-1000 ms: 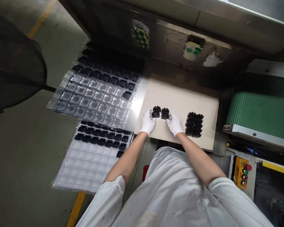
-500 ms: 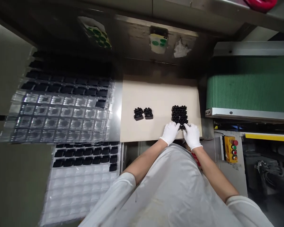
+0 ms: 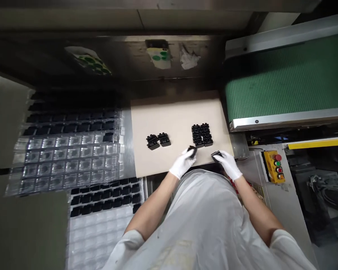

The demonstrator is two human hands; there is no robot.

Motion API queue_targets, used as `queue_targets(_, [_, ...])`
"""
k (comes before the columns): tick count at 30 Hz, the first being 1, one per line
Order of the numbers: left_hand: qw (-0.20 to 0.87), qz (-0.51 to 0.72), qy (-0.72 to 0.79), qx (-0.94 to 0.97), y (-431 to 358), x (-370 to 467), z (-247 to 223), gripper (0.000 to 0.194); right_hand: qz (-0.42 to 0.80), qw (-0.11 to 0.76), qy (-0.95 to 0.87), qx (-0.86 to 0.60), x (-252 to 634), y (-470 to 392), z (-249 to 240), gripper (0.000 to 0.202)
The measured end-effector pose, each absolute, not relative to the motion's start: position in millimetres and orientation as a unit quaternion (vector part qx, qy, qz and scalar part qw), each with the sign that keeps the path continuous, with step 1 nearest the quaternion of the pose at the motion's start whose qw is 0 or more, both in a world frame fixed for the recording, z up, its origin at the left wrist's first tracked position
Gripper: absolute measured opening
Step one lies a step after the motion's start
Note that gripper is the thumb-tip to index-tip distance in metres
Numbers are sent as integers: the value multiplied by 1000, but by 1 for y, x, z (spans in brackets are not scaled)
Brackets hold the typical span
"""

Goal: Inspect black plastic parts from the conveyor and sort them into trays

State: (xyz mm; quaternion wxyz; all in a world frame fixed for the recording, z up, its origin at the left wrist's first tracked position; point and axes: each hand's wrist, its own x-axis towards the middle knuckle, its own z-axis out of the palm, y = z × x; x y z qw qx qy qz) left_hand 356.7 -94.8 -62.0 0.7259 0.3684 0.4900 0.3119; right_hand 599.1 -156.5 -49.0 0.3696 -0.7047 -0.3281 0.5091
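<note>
White gloves cover both hands. My left hand [image 3: 181,163] grips a small black plastic part [image 3: 192,151], tilted up near the front of the beige board [image 3: 169,112]. To its right, my right hand [image 3: 228,163] pinches another black plastic part [image 3: 216,155] by its right end. Just beyond the hands, a tight block of black parts [image 3: 202,135] stands in two columns on the board. A smaller group of black parts [image 3: 158,141] lies to the left. What the parts are exactly cannot be made out.
Left of the board lies a clear compartment tray [image 3: 70,157], its far rows filled with black pieces. A white tray [image 3: 101,232] with similar pieces sits nearer. On the right are a green conveyor belt [image 3: 287,78] and a yellow button box [image 3: 274,167].
Both hands have drawn back from the block and moved apart, each now holding a black part. The head view has shifted and tilted.
</note>
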Motion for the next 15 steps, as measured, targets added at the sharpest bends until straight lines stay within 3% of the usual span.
queue_targets(3, [836, 372, 396, 72, -91, 342, -28, 28, 548, 489, -204, -646, 638, -186, -21, 41])
queue_targets(5, [855, 360, 369, -63, -92, 350, -8, 23, 576, 577, -50, -576, 662, -206, -7, 33])
queue_targets(8, [856, 303, 418, -26, -100, 397, 15, 11, 589, 619, 114, -507, 683, -234, 1, 27])
queue_targets(10, [858, 267, 439, 27, -110, 447, 25, 9, 579, 613, 113, -525, 693, -249, 1, 28])
queue_targets(15, [894, 147, 379, 190, -142, 618, 69, 35, 500, 667, 67, -549, 759, -291, 37, 28])
